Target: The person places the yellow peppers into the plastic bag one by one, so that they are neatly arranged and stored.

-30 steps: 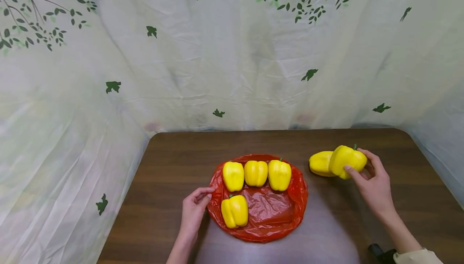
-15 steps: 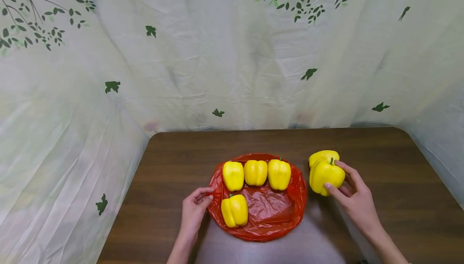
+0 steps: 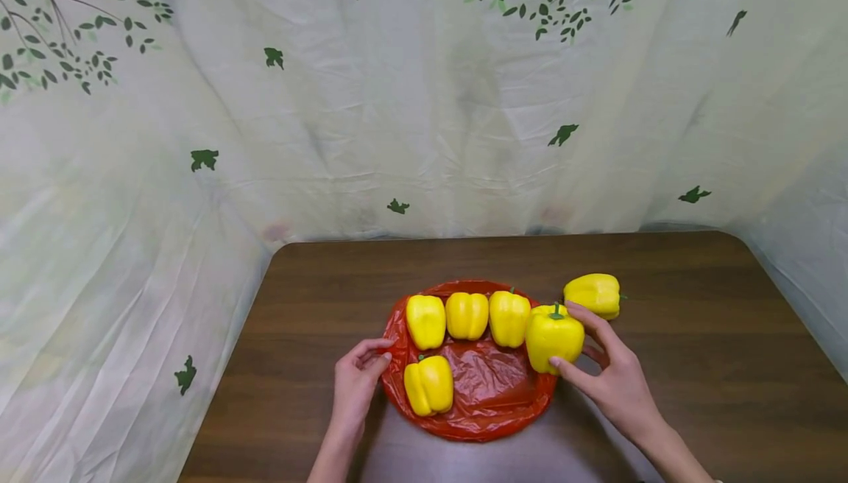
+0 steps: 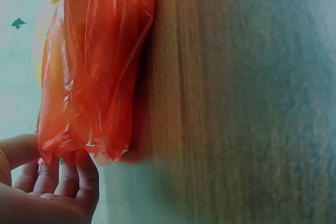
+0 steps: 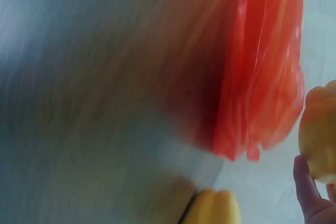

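A round container wrapped in a red plastic bag (image 3: 486,387) sits on the table. Inside it, three yellow bell peppers (image 3: 467,316) line the far side and another yellow bell pepper (image 3: 429,386) lies at the near left. My left hand (image 3: 356,383) pinches the bag's left rim between thumb and fingers; the left wrist view shows the wrinkled red plastic (image 4: 89,72) at the fingertips. Over the right rim, my right hand (image 3: 612,383) holds a yellow bell pepper (image 3: 555,339) with its green stem up. That pepper (image 5: 320,135) is partly cut off in the right wrist view.
One more yellow bell pepper (image 3: 592,294) lies on its side on the brown wooden table (image 3: 715,350), behind my right hand. A pale curtain with a leaf print (image 3: 430,100) hangs behind the table's back edge.
My right hand has carried the bell pepper leftward from beside the one lying on the table to the container's right rim. My left hand has stayed on the left rim.
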Available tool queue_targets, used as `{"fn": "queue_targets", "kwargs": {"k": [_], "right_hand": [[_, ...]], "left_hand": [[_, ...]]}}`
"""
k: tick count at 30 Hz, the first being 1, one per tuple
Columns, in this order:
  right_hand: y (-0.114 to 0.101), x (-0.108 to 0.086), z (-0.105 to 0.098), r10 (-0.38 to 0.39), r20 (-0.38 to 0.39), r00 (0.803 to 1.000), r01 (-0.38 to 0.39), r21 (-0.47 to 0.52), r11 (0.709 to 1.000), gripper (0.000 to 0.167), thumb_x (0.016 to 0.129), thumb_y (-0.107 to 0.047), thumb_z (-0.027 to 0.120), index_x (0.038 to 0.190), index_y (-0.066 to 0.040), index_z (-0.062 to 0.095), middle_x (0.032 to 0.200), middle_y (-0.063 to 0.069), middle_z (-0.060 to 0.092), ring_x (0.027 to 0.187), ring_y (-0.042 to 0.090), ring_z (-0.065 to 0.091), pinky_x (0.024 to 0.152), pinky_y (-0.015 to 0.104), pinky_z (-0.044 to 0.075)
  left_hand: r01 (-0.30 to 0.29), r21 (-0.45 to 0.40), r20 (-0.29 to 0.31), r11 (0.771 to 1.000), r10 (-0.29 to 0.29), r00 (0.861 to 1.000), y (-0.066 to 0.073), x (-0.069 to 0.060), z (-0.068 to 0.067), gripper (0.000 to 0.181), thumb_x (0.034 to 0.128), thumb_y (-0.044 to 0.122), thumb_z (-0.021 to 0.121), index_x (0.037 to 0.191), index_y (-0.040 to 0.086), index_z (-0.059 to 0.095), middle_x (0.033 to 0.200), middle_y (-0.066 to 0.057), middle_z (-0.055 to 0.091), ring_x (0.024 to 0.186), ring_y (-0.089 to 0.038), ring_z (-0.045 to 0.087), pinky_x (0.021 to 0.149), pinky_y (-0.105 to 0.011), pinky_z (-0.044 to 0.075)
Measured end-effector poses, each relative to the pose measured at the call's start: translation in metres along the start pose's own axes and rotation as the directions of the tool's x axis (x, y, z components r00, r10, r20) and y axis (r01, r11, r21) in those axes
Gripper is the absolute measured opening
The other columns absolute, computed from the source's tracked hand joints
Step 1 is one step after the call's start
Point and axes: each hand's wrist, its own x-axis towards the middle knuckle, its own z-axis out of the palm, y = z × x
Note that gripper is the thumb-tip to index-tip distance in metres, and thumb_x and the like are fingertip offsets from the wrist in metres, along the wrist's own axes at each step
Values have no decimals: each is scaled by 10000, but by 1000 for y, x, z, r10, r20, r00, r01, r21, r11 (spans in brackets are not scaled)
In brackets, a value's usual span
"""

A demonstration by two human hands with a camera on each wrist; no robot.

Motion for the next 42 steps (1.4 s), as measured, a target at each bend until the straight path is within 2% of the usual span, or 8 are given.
{"fn": "queue_targets", "kwargs": {"k": [6, 13, 20, 24, 28, 33, 38, 42], "right_hand": [[-5, -6, 18, 3, 37, 999, -5, 54, 999, 689, 808, -164, 819, 1406, -241, 486, 1475, -48, 438, 1236, 64, 474, 878, 197, 483], [-12, -7, 34, 59, 82, 995, -67, 97, 993, 660, 807, -215, 825, 1383, -288, 512, 1450, -78, 467, 1251, 188, 504, 907, 367, 510], [-10, -10, 52, 14, 167, 986, -52, 224, 973, 675, 811, -193, 820, 1405, -229, 502, 1465, -9, 467, 1300, 184, 471, 936, 280, 473], [-8, -13, 61, -24, 204, 979, -31, 260, 965, 676, 832, -201, 800, 1429, -176, 485, 1481, 56, 451, 1295, 215, 477, 929, 316, 487], [-8, -15, 69, 3, 264, 964, -67, 235, 970, 690, 855, -252, 777, 1464, -223, 454, 1500, 63, 432, 1287, 233, 483, 972, 341, 460], [-9, -16, 76, 115, 345, 932, -180, 161, 970, 712, 856, -311, 773, 1471, -344, 414, 1503, -69, 418, 1290, 135, 463, 1033, 285, 392], [-10, -14, 78, 138, 389, 911, -217, 166, 962, 746, 856, -245, 778, 1494, -234, 392, 1497, -46, 415, 1277, 155, 465, 1018, 339, 427], [-10, -10, 80, 181, 405, 896, -253, 133, 958, 751, 852, -274, 781, 1489, -209, 387, 1460, -33, 447, 1237, 176, 493, 996, 364, 452]], "left_hand": [[37, 7, 14, 999, -37, 999, 4, -1, -2, 204, 908, -14, 637, 1102, -11, 699, 1079, -156, 676, 881, -239, 666, 779, -258, 551], [30, 8, -3, 1000, -30, 1000, 8, -2, -3, 195, 897, -30, 637, 1080, -23, 703, 1039, -164, 684, 834, -229, 665, 750, -257, 553], [23, -3, 19, 1000, -23, 1000, 11, -3, -2, 203, 906, -3, 640, 1100, -13, 699, 1060, -162, 679, 826, -232, 659, 751, -268, 555], [20, -13, 17, 1000, -20, 1000, 11, -4, -2, 204, 907, -5, 641, 1103, -16, 698, 1060, -164, 676, 828, -230, 660, 755, -267, 555], [27, -18, 2, 999, -27, 1000, 11, -4, -1, 203, 904, -14, 644, 1099, -19, 699, 1052, -167, 676, 820, -228, 659, 749, -266, 556], [50, -2, 2, 999, -50, 999, 10, -3, -1, 207, 916, 15, 645, 1114, 8, 704, 1086, -134, 675, 842, -222, 650, 755, -260, 554], [59, -11, 2, 998, -59, 998, 10, -3, 0, 204, 921, 20, 639, 1113, 9, 705, 1100, -134, 669, 869, -229, 651, 774, -266, 552], [59, -22, 3, 998, -59, 998, 10, -3, -1, 205, 919, 11, 638, 1114, 0, 701, 1097, -134, 672, 870, -224, 657, 776, -269, 552]]}}
